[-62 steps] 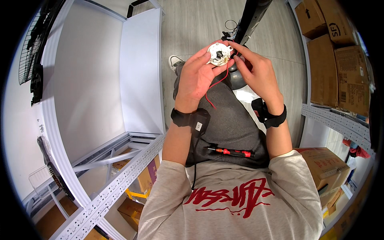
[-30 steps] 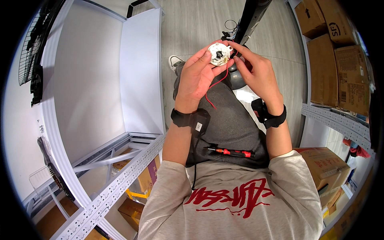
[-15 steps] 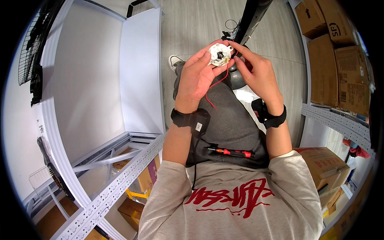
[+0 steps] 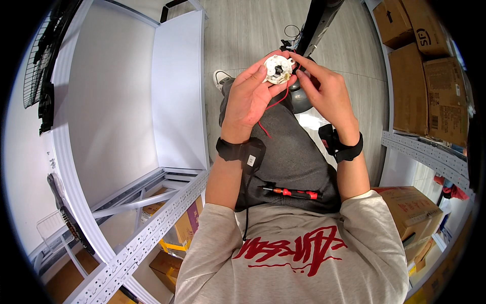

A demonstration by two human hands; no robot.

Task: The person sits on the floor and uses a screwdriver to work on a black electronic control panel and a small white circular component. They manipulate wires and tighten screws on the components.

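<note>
In my left hand [image 4: 248, 91] lies a round white plastic part [image 4: 278, 70] with a dark centre, held near its rim by the thumb and fingers. A thin red wire [image 4: 277, 103] trails from it over my trouser leg. My right hand [image 4: 328, 86] is at the part's right side, its index fingertip by a small tab on the rim. Another stretch of red wire runs between its index finger and thumb, which appears to pinch it; the exact contact is small. On my lap lies a red and black screwdriver [image 4: 296, 193].
A black pole [image 4: 318, 25] with a rounded dark base stands on the floor beyond my hands. At left is a white metal shelf frame [image 4: 179, 91]. Cardboard boxes [image 4: 410, 91] are stacked at right, and another box [image 4: 410, 210] sits beside my right elbow.
The loose end of the red wire has shifted slightly left. Both hands and the white part stay nearly in place.
</note>
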